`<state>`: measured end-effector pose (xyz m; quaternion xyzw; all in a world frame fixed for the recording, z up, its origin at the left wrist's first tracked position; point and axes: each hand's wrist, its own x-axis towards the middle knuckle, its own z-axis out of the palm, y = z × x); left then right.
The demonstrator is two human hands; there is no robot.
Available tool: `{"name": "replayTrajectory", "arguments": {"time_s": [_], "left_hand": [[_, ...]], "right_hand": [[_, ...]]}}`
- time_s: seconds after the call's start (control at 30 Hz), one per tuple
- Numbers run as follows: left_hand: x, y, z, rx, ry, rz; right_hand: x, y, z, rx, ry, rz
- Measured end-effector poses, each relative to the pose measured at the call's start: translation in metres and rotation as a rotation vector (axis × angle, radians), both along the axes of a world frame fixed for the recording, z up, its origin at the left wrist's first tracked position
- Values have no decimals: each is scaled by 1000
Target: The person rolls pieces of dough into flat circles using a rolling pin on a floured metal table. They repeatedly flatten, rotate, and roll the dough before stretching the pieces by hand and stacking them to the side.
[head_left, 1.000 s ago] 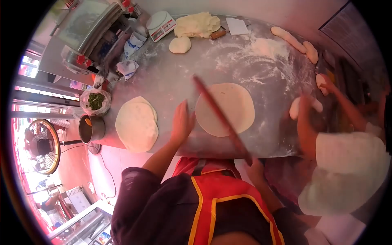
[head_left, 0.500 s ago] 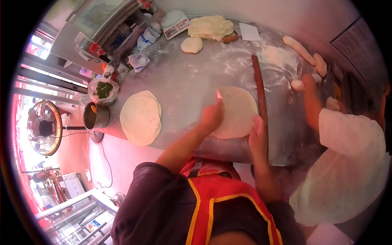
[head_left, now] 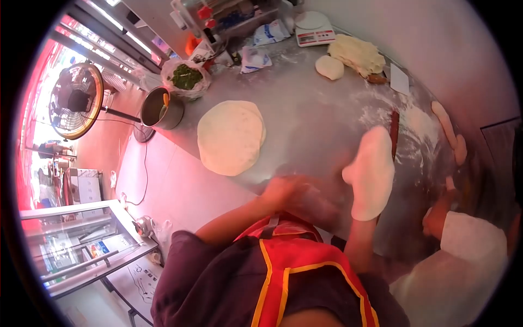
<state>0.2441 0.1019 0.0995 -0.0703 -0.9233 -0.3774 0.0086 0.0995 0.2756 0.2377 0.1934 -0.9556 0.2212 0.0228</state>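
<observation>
A thin dough sheet (head_left: pixel 373 169) hangs draped over my right hand and hides its fingers; only the wrist shows below it. Low over the table's near edge is my left hand (head_left: pixel 289 191), smeared by motion, with its finger shape unclear and no object visible in it. To its upper left, flat round dough sheets (head_left: pixel 229 139) lie overlapped on the metal table (head_left: pixel 294 125). Partly behind the raised dough is a dark red rolling pin (head_left: pixel 394 128).
A pot (head_left: pixel 162 109) and a bag of chopped greens (head_left: pixel 186 77) stand at the left. At the back are a scale (head_left: pixel 315 35), a dough mass (head_left: pixel 357 53) and a white scraper (head_left: pixel 399 79). A co-worker's sleeve (head_left: pixel 473 234) is at the right.
The dough sheet has been lifted from the table onto my right hand. My left hand has come off it, down toward the near edge. The camera view has shifted.
</observation>
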Motion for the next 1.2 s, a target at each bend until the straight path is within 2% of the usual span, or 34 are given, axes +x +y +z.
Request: {"name": "replayTrajectory", "arguments": {"time_s": [0.03,0.1,0.17,0.23,0.3,0.33,0.4,0.47,0.5,0.53,0.57,0.6,0.63,0.7,0.8,0.87,0.9,1.0,1.03,1.1,1.13,1.17,1.2], "left_hand": [[10,-19,17,16,11,113],[33,-47,8,101,-258,356],[51,-69,37,300,-148,678],[62,-94,41,198,302,732],[55,-115,51,199,402,736],[49,-124,50,185,445,726],[13,-136,45,202,242,694],[-44,-140,28,310,54,674],[-78,-140,9,405,-40,668],[-116,-143,-20,330,-3,575],[-165,-147,-51,272,-117,579],[-207,-139,-57,248,-23,538],[-247,-131,-61,224,70,495],[-330,-124,-89,210,-35,568],[-410,-110,-106,184,-16,735],[-441,-103,-98,9,-215,725],[-448,-101,-96,-90,-314,718],[-446,-102,-127,545,-262,673],[-412,-73,-60,566,-296,660],[-405,-58,-83,654,-37,622],[-398,-46,-77,696,92,598],[-391,-36,-72,740,2,603],[-378,-15,-33,784,-88,607]], "right_hand": [[-7,-23,9,-131,-4,66],[-14,-69,21,-393,-13,181],[-6,-116,-10,-553,-73,386],[17,-158,-89,-565,-211,707],[40,-171,-142,-519,-309,942],[44,-160,-145,-510,-236,831],[40,-121,-158,-480,-95,613],[29,-50,-185,-343,-163,130],[21,-7,-199,-383,-220,-126],[13,26,-171,-334,-112,-234],[12,61,-171,-208,35,-332],[15,93,-172,-79,178,-427],[22,119,-180,-53,173,-475],[41,147,-197,8,125,-552],[58,162,-207,114,11,-628],[57,158,-202,180,-31,-664],[58,162,-214,166,44,-653],[53,161,-207,162,-14,-693],[53,161,-207,150,-29,-704],[52,163,-210,99,-36,-712],[50,164,-210,72,-37,-709],[49,164,-208,42,-35,-693],[49,165,-205,12,-32,-676]]}}
